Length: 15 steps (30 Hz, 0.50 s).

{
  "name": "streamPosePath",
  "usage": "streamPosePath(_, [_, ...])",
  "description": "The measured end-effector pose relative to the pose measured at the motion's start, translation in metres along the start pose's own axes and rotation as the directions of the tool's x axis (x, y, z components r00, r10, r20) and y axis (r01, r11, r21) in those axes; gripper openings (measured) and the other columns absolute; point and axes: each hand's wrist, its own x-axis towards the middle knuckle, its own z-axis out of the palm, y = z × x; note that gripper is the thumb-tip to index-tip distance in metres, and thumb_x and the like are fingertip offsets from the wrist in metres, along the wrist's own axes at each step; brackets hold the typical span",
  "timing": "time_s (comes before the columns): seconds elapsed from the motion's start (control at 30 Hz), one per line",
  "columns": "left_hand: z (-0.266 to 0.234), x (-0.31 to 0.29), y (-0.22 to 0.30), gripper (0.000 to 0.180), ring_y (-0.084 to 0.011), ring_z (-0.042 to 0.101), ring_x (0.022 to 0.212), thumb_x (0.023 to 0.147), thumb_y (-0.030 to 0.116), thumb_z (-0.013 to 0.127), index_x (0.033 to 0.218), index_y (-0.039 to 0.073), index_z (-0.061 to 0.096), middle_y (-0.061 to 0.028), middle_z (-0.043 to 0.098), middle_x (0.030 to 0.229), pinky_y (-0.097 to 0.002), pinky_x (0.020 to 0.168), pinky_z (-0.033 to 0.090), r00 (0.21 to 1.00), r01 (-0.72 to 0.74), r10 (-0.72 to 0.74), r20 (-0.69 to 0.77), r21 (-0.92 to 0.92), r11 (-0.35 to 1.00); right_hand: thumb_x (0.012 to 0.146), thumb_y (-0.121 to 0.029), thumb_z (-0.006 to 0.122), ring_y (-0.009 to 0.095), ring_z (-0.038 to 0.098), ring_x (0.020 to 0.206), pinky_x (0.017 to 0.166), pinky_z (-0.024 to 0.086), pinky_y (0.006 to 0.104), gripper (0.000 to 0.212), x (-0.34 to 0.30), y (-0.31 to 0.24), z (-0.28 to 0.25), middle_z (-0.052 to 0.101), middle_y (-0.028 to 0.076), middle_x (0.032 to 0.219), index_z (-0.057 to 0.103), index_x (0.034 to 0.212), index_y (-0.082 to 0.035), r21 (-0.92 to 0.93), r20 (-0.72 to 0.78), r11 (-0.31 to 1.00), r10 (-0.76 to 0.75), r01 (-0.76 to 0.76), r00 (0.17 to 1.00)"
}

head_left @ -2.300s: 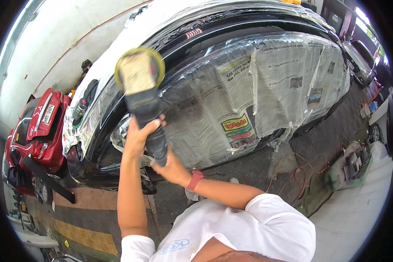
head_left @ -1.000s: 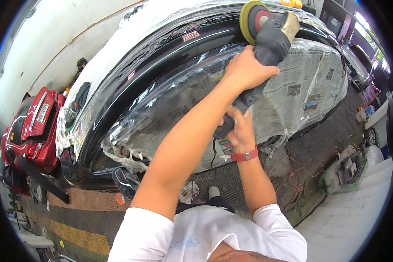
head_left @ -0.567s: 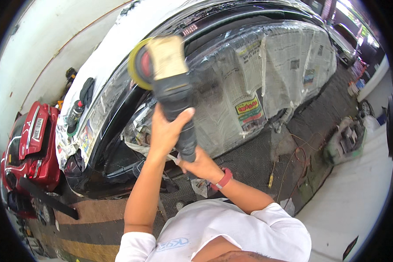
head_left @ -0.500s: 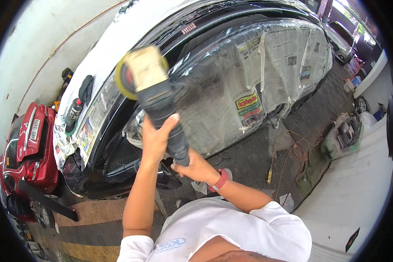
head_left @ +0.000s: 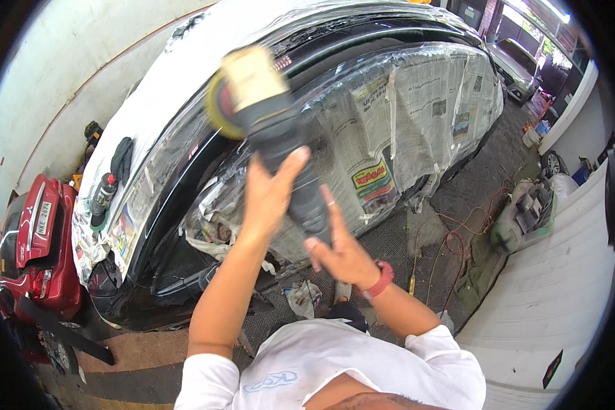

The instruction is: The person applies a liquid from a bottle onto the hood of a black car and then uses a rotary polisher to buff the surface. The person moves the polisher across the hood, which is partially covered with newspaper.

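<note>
A power polisher (head_left: 304,195) with a dark body, a tan head cover and a yellow round pad (head_left: 220,109) is held up in front of me, slightly blurred. My left hand (head_left: 270,195) wraps around its body behind the head. Further back, my right hand (head_left: 347,256) grips the rear end, a red band on that wrist. Behind the tool is a black car (head_left: 160,222), and the pad overlaps its glossy roof-side strip in the view; contact cannot be made out. Newspaper and clear film (head_left: 417,102) cover the car's side.
On the white-covered part of the car stand a dark bottle with a red cap (head_left: 104,197) and a dark cloth (head_left: 121,158). A red car (head_left: 44,236) sits at the left. Cords (head_left: 452,246) trail over the floor near a green container (head_left: 523,222) at the right.
Both hands and the polisher have shifted right, with the head also higher in view. The view has turned a little, and the car appears further left. Both hands keep their grip.
</note>
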Motion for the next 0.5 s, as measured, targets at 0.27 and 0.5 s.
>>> streamPosePath(0.27, [0.217, 0.164, -0.017, 0.074, -0.0242, 0.07, 0.112, 0.089, 0.037, 0.09, 0.137, -0.009, 0.058, -0.0185, 0.071, 0.126, -0.0401, 0.099, 0.057, 0.953, -0.061, 0.077, 0.293, -0.063, 0.996, 0.113, -0.035, 0.061, 0.015, 0.062, 0.059, 0.05, 0.055, 0.0321, 0.08, 0.042, -0.069, -0.162, 0.066, 0.009, 0.1, 0.013, 0.174, -0.015, 0.048, -0.438, 0.999, 0.015, 0.006, 0.899])
streamPosePath(0.5, [0.287, 0.218, 0.016, 0.092, -0.0338, 0.075, 0.109, 0.09, 0.049, 0.084, 0.136, -0.025, 0.055, -0.0314, 0.069, 0.131, -0.0435, 0.09, 0.062, 0.925, 0.173, -0.119, 0.362, -0.121, 0.978, 0.111, -0.042, 0.063, 0.014, 0.06, 0.053, 0.043, 0.054, 0.0292, 0.048, 0.068, -0.146, -0.22, 0.066, 0.008, 0.096, 0.044, 0.142, -0.01, -0.047, -0.471, 0.997, 0.033, -0.063, 0.881])
